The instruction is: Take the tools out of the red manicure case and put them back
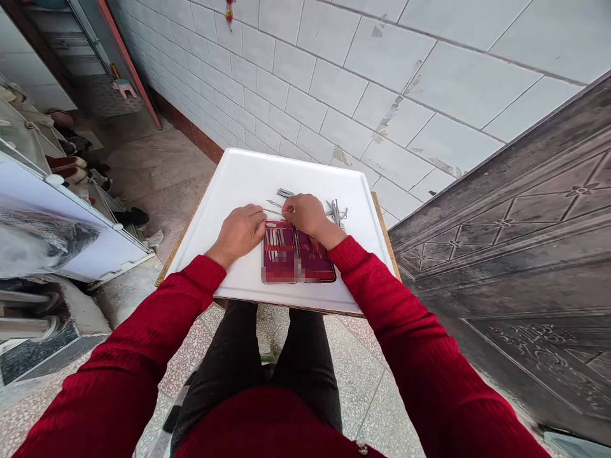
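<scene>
An open manicure case (279, 273), dark red and purple inside, lies on a white tray (191, 254). Slim metal tools (273, 238) sit under the straps of its left half. At the upper left corner of the case is my left hand (241, 232), its fingers curled and pressed against the edge. My right hand (305, 213) is over the top of the case, finger and thumb pinched together; what they grip is mostly hidden. Thin metal tools (273, 203) show between the two hands. Part of the right half of the case is covered by my right wrist.
Nail clippers (285, 193) lie beyond my right hand. Several metal tools, scissors among them (337, 213), are piled to its right. A tiled wall (324, 83) stands behind the tray, a carved dark panel (501, 235) at the right, a shoe shelf (95, 191) at the left.
</scene>
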`<control>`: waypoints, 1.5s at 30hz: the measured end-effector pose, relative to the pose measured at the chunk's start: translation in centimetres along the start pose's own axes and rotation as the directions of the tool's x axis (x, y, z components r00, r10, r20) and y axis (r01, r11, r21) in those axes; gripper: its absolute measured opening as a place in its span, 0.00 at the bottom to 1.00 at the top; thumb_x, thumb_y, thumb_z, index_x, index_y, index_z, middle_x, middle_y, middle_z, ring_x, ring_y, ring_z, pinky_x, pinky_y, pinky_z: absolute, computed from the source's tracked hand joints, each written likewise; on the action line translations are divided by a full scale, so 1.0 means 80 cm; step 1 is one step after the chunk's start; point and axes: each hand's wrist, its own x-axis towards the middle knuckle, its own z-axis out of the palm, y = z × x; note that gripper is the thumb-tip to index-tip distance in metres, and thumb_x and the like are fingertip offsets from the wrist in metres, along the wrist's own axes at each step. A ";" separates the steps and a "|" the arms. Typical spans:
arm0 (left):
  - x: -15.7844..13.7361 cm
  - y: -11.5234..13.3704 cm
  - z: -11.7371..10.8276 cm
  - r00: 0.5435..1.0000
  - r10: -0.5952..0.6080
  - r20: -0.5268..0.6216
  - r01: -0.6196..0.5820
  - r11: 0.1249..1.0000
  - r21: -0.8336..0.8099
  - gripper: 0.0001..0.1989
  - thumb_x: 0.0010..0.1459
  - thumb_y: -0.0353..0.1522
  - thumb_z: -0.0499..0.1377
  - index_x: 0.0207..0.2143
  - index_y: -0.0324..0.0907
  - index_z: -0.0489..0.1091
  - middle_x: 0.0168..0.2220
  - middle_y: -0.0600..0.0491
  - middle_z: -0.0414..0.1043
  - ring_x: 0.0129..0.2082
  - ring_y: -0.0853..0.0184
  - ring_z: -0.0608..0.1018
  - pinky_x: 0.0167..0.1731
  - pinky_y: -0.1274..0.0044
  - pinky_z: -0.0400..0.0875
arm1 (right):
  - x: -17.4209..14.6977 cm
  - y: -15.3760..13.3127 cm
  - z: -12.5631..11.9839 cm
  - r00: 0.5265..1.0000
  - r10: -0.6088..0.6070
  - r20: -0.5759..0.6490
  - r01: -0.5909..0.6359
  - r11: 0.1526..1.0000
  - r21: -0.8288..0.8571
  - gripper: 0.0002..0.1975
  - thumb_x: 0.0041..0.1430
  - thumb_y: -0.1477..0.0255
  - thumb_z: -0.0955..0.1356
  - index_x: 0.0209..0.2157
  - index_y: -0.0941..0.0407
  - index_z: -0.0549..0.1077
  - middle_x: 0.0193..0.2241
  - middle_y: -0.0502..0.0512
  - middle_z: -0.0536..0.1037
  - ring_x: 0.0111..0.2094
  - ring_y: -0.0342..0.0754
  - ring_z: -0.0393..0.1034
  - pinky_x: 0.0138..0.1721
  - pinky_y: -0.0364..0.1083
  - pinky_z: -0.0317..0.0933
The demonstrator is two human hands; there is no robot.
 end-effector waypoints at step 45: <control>0.003 0.002 -0.003 1.000 0.009 0.000 -0.009 1.000 -0.003 0.14 0.68 0.30 0.50 0.40 0.43 0.76 0.46 0.46 0.79 0.48 0.55 0.79 0.48 0.63 0.75 | -0.031 0.035 0.040 0.997 0.077 0.023 -0.061 0.549 0.834 0.14 0.53 0.76 0.73 0.43 0.56 0.75 0.22 0.44 0.79 0.16 0.38 0.65 0.20 0.39 0.59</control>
